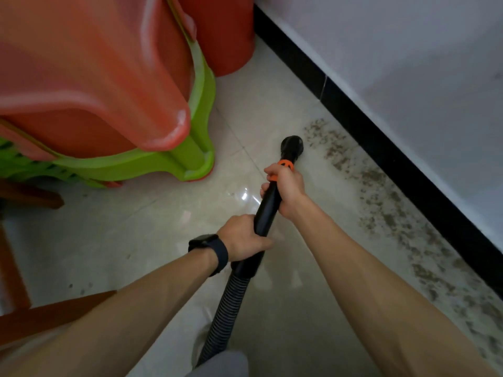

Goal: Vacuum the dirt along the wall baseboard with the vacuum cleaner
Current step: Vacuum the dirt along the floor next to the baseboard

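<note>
The right hand (285, 186) is gripping the black vacuum tube (268, 210) just below its orange collar (285, 164). The left hand (242, 236) is clutching the lower end, above the ribbed hose (231, 303). The nozzle (292, 145) is pointing down at the tiled floor (136, 227), just beside the dirt (381, 202) lying along the black baseboard (367, 137).

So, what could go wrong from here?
The nozzle sits just left of the dirt strip; a straight push may miss it. Swinging right, it could bang the black baseboard. The stacked plastic stools stand close on the left, so a backswing of the tube might clip them.
</note>
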